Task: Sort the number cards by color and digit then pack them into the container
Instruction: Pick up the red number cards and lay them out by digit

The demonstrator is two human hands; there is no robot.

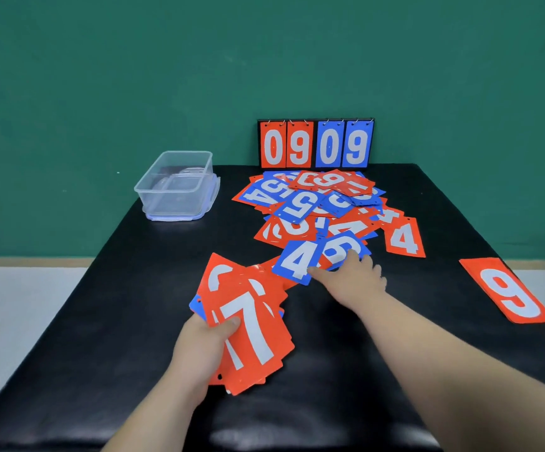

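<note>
Honestly, I judge this job to be in its early part. Taking the scoreboard at the far edge of the black table as my mark, the biggest thing to deal with is the loose pile of red and blue number cards lying just in front of it, jumbled, overlapping and turned every way. None of that is sorted.

The clear container stands well to the left of the scoreboard, near the table's left edge, and I see no card inside it (something pale shows through its walls, possibly its lid). So the packing has not begun.

Nearer to me than the scoreboard, the left hand grips a fanned stack, thumb across a red 7. Most of it shows red, but a blue corner peeks out behind, so I doubt it is sorted by color.

The right hand reaches toward the scoreboard and rests on the pile's near edge, thumb against a blue 4 and fingers over another blue card. Whether it has caught an edge, I cannot tell.

A red 9 lies alone, far right of the scoreboard at the table edge, perhaps the start of a sorted place.
</note>
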